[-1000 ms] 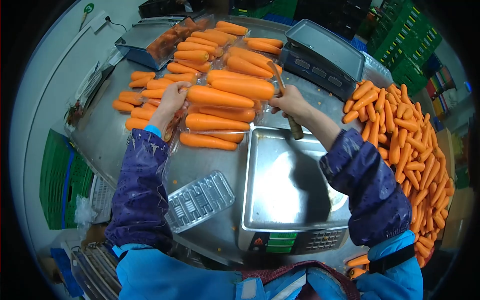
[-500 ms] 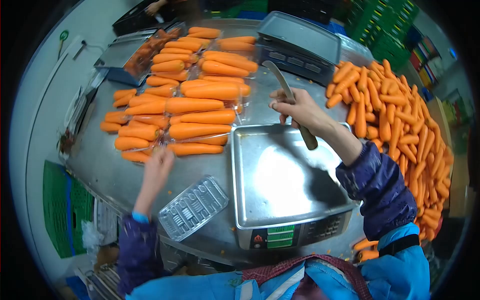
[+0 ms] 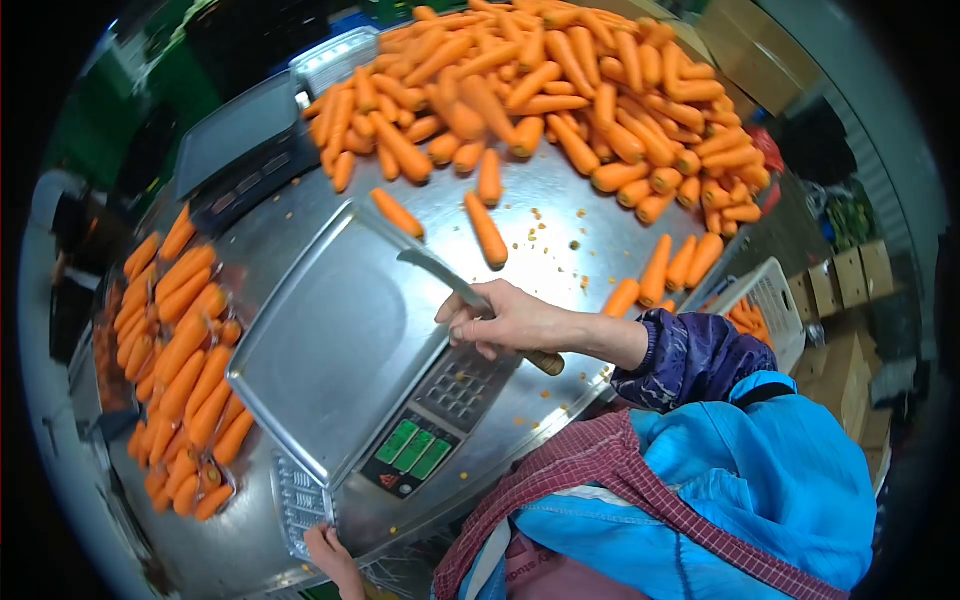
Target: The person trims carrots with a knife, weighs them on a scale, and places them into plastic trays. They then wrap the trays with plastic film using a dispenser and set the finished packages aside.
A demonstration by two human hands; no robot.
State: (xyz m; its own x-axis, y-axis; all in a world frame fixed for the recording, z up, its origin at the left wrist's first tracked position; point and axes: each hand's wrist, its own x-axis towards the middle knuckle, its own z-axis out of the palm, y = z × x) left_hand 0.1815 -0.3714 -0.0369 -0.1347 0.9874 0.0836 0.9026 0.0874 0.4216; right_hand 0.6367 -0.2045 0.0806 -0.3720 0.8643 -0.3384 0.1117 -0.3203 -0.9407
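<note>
A knife [image 3: 437, 268] with a curved blade is in my right hand [image 3: 503, 317], its handle sticking out behind the fist. That hand hovers over the right side of the metal weighing scale [image 3: 330, 340], near its keypad. My left hand [image 3: 333, 556], low in the view, has its fingers closed at the near corner of a clear plastic tray [image 3: 300, 505]. The tray lies on the table against the left front of the scale. No carrots are in the tray. The scale's pan is bare, with green displays on its front.
A large heap of loose carrots [image 3: 600, 110] covers the far side of the metal table [image 3: 560, 230]. Packed carrots [image 3: 185, 370] lie at the left. A second scale [image 3: 245, 150] stands at the back left. A white crate [image 3: 770, 305] holds carrots at the right.
My view has swung to the right, towards the carrot heap. My left hand has gone from the packed carrots to the plastic tray. My right hand still holds the knife.
</note>
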